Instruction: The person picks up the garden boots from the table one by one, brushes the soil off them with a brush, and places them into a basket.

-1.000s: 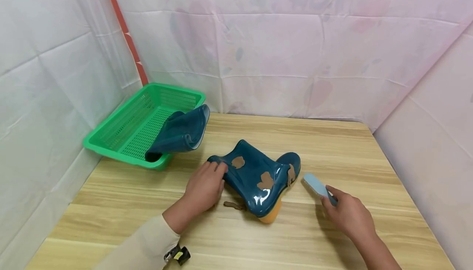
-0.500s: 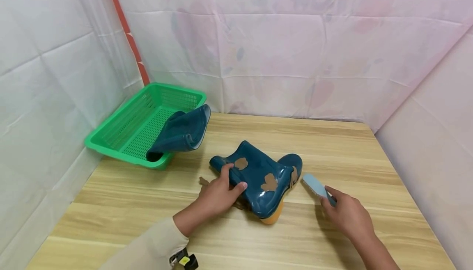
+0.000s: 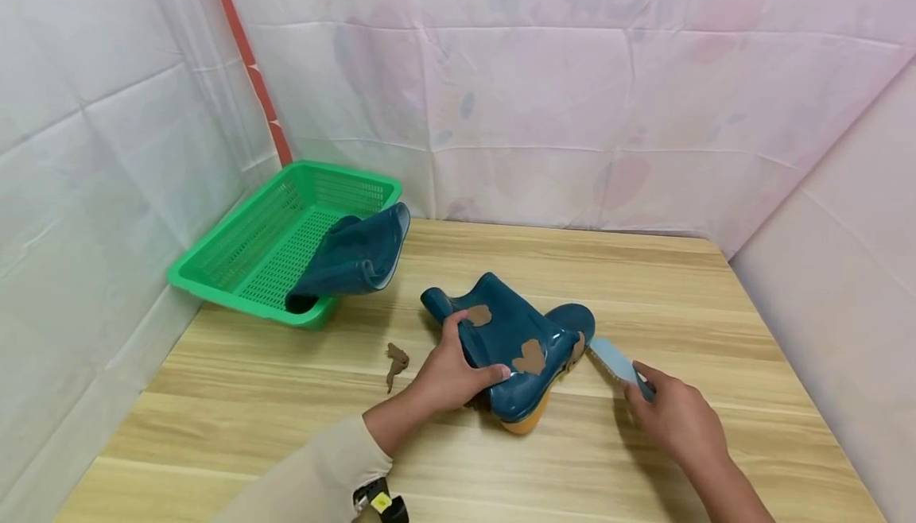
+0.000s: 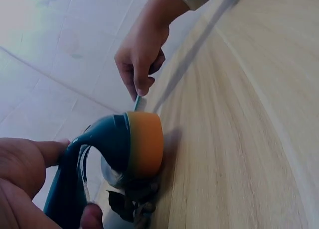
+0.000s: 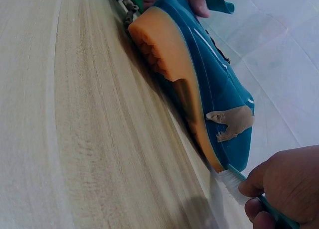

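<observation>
A dark blue rubber boot (image 3: 504, 308) lies on its side on the table, with brown mud-like patches (image 3: 531, 358) on its shaft and another patch (image 5: 238, 120) near the toe. My left hand (image 3: 454, 372) grips the shaft, thumb on the upper face and fingers on the other side. The orange heel (image 4: 145, 145) stands out in the left wrist view. In my right hand (image 3: 676, 412) is a light blue brush (image 3: 611, 358), held by its handle. Its head is close to the boot's toe; the right wrist view shows white bristles (image 5: 230, 185) beside the toe.
A green plastic basket (image 3: 188, 286) stands at the back left, with a second blue boot (image 3: 347, 257) leaning over its edge. A loose brown piece (image 3: 397, 362) lies on the wooden table (image 3: 300, 428). White cloth walls (image 3: 515, 110) enclose the table.
My left hand has moved from the boot's opening onto the shaft and shifted the boot slightly right, toward the brush. A brown piece now lies uncovered left of it. My right hand stays nearly still.
</observation>
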`<state>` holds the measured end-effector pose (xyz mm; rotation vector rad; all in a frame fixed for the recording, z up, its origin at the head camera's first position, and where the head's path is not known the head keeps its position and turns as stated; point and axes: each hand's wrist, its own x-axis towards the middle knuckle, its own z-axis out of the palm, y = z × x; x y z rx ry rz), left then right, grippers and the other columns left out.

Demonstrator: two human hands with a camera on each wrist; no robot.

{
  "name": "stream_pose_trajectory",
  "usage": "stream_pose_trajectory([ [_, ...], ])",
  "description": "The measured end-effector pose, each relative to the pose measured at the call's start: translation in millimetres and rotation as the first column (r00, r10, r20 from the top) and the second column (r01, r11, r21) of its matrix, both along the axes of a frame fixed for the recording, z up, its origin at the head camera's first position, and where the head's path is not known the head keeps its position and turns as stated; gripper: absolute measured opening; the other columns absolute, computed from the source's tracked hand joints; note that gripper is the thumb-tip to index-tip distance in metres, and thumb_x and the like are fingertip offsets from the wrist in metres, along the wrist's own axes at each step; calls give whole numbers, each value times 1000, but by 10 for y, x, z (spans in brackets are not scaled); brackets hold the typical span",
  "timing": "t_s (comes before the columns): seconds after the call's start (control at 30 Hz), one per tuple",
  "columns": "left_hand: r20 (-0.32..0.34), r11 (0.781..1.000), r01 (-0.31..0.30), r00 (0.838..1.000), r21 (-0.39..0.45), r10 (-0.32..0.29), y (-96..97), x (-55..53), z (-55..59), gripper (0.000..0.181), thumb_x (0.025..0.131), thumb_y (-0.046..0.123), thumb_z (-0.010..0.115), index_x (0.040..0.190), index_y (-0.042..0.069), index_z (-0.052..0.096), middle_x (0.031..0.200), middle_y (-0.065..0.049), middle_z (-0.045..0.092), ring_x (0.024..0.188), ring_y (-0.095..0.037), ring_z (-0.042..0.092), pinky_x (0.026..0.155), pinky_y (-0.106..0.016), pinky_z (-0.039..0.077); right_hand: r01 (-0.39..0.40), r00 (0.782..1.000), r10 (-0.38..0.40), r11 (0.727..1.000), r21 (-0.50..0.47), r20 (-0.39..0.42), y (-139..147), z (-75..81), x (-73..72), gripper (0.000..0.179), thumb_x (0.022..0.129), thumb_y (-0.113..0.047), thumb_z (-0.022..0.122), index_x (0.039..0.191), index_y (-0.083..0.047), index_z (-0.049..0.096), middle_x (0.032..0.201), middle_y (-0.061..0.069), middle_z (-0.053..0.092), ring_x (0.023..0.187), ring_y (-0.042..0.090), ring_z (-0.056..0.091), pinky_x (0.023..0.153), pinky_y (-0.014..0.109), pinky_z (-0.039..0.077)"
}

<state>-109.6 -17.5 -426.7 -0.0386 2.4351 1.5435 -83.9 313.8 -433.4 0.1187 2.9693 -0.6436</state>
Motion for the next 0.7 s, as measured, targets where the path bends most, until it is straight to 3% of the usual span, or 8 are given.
stream_pose_trajectory([
  [0.1,42,996,-16,999,91,12,37,-2,13,102,83,35,88,160,25,20,146,-28,46,106,-36,69,86,-52,56,3,1000,-3,1000,-1,2,7,3,6,54,101,-30,61,141,6,56,107,25,69,64,22,52,50,35,37],
  [0.23,56,980,-31,998,196,21,44,-33,21,95,85,20,86,157,33,25,139,-32,48,72,-24,73,61,-40,60,10,1000,-10,1000,-6,6,17,14,16,55,101,-30,60,142,6,56,100,21,70,61,21,50,50,36,36],
  [0.43,-132,997,-5,991,82,16,-22,-137,126,91,89,13,81,158,37,26,125,-21,64,90,-26,69,78,-45,58,20,1000,-20,1000,-5,-15,44,36,42,54,100,-30,59,141,5,56,105,25,69,61,20,50,49,35,37],
  [0.6,-259,999,41,965,34,-31,-81,-228,235,88,93,10,78,154,49,28,146,-13,53,111,-29,64,91,-54,54,40,999,-40,999,-17,-6,73,60,75,55,101,-30,58,142,7,55,96,19,69,57,20,49,48,35,38],
  [0.7,-326,993,116,940,25,-101,-132,-273,277,82,96,9,74,152,49,30,143,-16,56,113,-30,64,91,-52,55,53,998,-53,998,-16,-15,88,81,81,56,101,-31,58,142,7,55,102,23,70,62,22,54,49,36,39],
])
